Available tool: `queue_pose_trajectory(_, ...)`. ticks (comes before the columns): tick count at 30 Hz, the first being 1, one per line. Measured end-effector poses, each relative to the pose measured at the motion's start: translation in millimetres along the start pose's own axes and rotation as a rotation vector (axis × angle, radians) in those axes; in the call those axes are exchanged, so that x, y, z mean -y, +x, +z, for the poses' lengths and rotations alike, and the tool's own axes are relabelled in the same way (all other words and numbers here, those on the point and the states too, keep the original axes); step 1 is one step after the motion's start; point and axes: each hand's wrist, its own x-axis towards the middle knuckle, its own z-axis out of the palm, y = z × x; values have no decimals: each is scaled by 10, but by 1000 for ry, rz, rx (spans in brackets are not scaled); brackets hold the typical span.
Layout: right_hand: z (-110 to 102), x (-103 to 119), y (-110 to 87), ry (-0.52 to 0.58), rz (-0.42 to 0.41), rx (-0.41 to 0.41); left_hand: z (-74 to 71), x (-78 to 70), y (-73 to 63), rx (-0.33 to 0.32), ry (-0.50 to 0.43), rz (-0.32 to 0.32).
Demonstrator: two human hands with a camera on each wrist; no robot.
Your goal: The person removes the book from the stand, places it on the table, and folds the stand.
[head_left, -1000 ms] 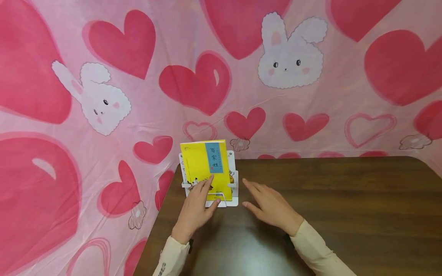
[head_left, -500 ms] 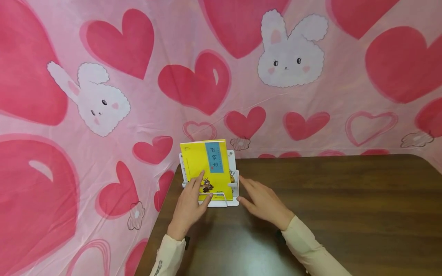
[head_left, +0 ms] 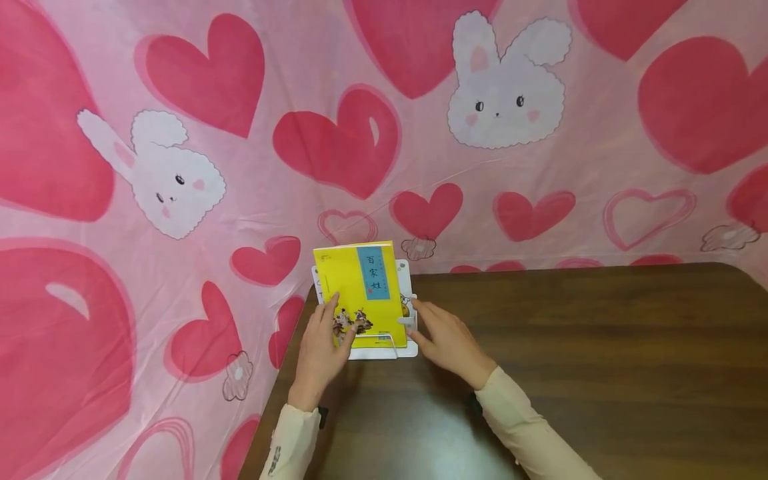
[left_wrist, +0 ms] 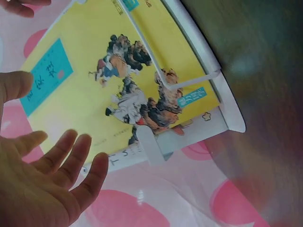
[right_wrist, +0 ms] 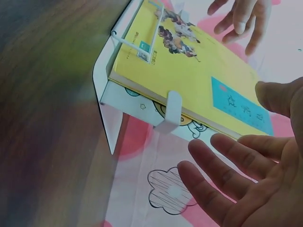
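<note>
A yellow book (head_left: 354, 273) with a blue title label leans on a white book stand (head_left: 411, 349) at the table's left end. Small figures are printed low on its cover. A wire bar crosses its lower front, and side clips (right_wrist: 171, 112) reach over its edges. My left hand (head_left: 319, 353) is at the book's left side, thumb and fingers spread apart. On the other side, my right hand (head_left: 453, 337) has its fingertips by the stand's right edge; whether they touch it I cannot tell. Neither hand grips anything.
The dark brown wooden table (head_left: 570, 360) stretches off to the right. Behind it and along its left side hangs a pink cloth (head_left: 420, 167) printed with hearts and rabbits.
My left hand has drawn back leftward from the front of the book to its left side. My right hand has moved left, up to the stand's right edge. The book stays on the stand.
</note>
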Motion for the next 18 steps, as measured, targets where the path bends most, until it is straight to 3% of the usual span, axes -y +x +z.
queue_pose_trajectory(7, 101, 12, 110, 86, 3, -83, 30, 148, 96, -145, -73, -68)
queue_pose_trajectory(12, 177, 6, 183, 134, 61, -105, 38, 231, 140, -117, -155, -135)
queue_pose_trajectory(18, 243, -10, 255, 159, 86, -132, 116, 304, 166, -112, -168, -183)
